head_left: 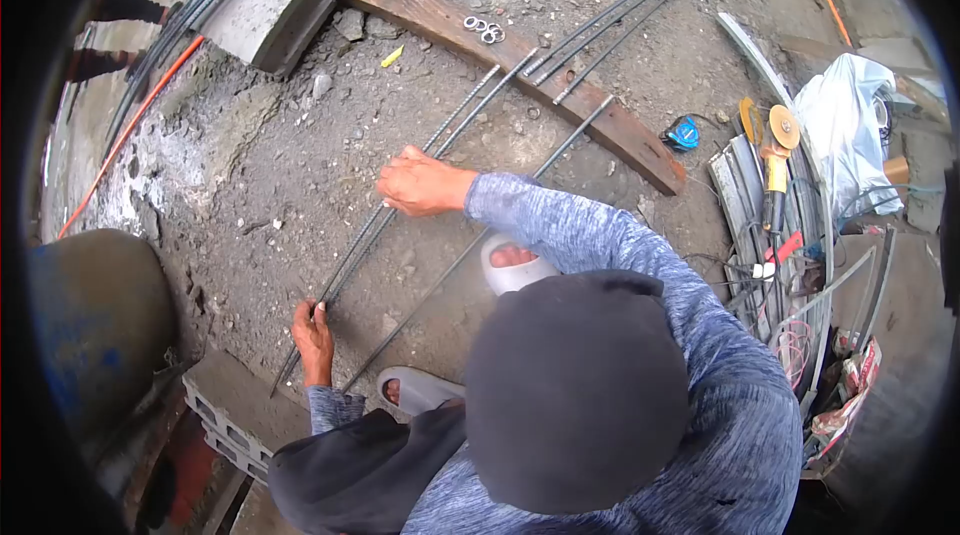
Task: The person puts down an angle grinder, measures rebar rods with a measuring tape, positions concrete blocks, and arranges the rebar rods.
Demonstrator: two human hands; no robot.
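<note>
Two thin ribbed steel bars [355,253] lie close together and run diagonally across the ground. My right hand [422,182] is closed around them near their middle, in a fist. Lower down, my left hand [312,333] pinches the same bars close to their lower end. A third bar [440,280] lies separately, roughly parallel, passing between my sandalled feet. The upper ends of the bars rest by a reddish wooden beam [420,15], on which several small metal rings [485,29] sit.
More bars [640,5] lie beyond the beam. A blue tape measure [683,133], an angle grinder [777,160] and metal strips are at right. Concrete blocks [262,15] stand upper left, a hollow block [240,405] lower left. An orange hose [135,130] and someone's legs [125,7] show at left.
</note>
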